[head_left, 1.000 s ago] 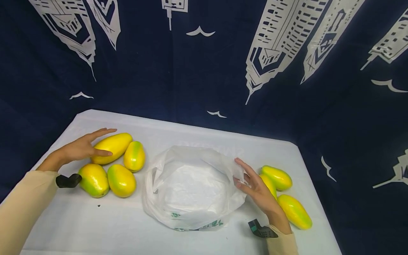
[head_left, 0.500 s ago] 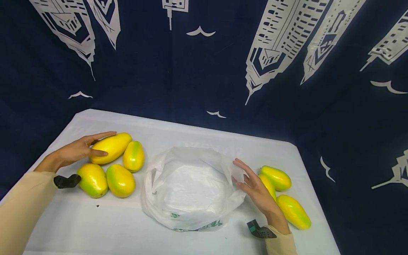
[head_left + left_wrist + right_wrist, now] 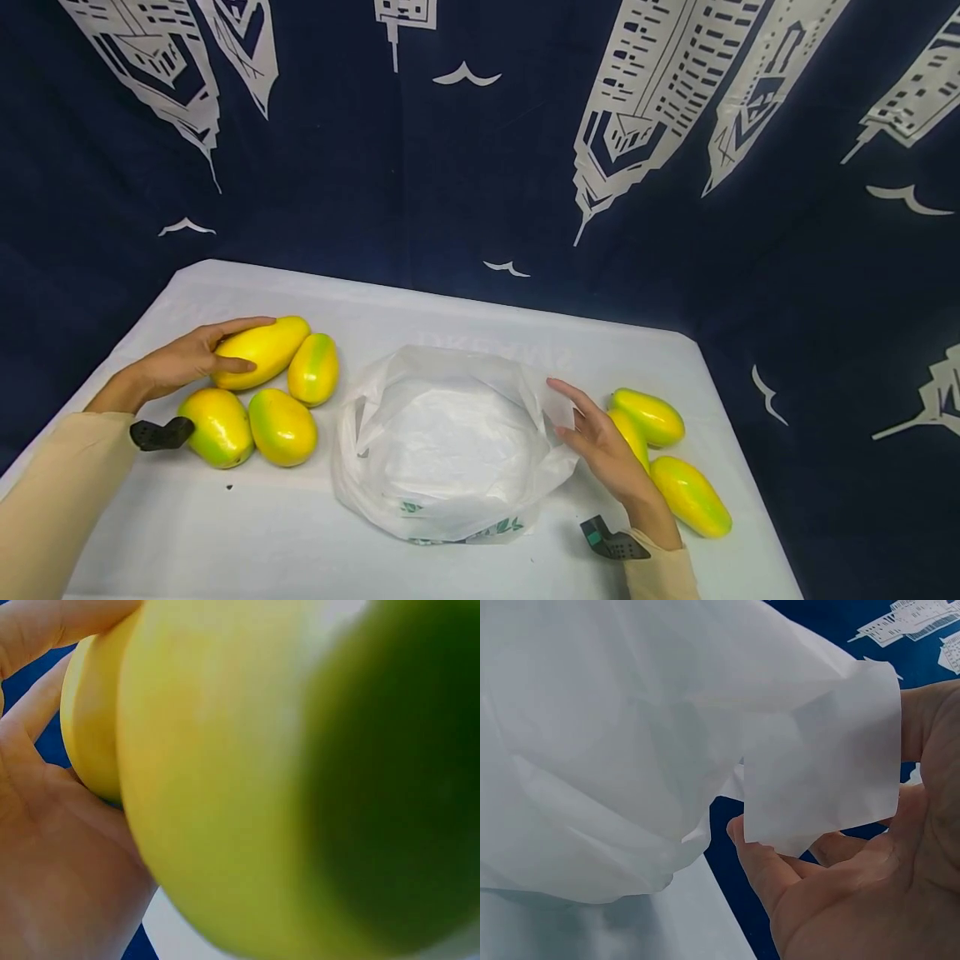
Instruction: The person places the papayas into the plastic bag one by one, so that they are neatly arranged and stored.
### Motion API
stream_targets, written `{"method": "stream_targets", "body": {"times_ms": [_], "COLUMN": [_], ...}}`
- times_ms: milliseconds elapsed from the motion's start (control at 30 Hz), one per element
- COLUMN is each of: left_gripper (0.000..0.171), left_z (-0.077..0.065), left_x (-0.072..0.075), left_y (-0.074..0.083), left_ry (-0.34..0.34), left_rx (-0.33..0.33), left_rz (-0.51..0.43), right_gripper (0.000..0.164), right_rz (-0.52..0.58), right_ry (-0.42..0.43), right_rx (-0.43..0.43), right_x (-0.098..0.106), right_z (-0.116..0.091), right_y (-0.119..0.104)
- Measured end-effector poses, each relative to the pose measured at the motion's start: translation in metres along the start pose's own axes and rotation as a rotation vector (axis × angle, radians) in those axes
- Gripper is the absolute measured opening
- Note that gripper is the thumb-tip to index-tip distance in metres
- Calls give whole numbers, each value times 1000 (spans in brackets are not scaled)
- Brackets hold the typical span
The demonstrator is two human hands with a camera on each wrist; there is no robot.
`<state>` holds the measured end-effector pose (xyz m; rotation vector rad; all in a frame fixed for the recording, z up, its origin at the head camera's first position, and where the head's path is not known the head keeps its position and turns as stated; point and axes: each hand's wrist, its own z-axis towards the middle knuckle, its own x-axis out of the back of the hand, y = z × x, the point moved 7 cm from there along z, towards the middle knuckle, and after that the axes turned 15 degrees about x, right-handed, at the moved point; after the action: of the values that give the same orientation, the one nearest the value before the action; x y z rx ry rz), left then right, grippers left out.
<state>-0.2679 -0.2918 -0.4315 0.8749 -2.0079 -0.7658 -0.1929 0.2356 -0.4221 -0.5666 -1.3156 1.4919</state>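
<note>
In the head view, my left hand (image 3: 183, 364) holds a long yellow mango (image 3: 272, 343), thumb on the near side and fingers over the far side. In the left wrist view, another mango (image 3: 225, 772) fills much of the picture and hides part of the held one (image 3: 94, 720). At the centre of the table stands a thin white plastic bag (image 3: 457, 521), its mouth spread wide and green print on its front. My right hand (image 3: 603, 446) grips the bag's right handle edge; in the right wrist view a flap of the bag (image 3: 821, 765) covers some of the fingers.
Beside the left hand lie more yellow-green mangoes (image 3: 283, 427). To the right of the right hand is another group of mangoes (image 3: 690, 497), one partly hidden by that hand. Behind the white-covered table (image 3: 247, 542) hangs a dark blue printed cloth (image 3: 337, 167).
My left hand has lowered onto the long mango, its raised fingers now lying along the fruit's far side. The right hand and the bag stay nearly still.
</note>
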Motion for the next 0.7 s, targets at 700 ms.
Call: {"method": "stream_targets", "body": {"times_ms": [700], "left_gripper": [84], "left_z": [-6], "left_x": [6], "left_y": [12], "left_ry": [70], "left_rx": [-29], "left_rz": [50], "right_gripper": [61], "right_rz": [-47], "right_ry": [19], "right_rx": [3], "right_x": [0], "right_z": [1], "right_y": [-5]}}
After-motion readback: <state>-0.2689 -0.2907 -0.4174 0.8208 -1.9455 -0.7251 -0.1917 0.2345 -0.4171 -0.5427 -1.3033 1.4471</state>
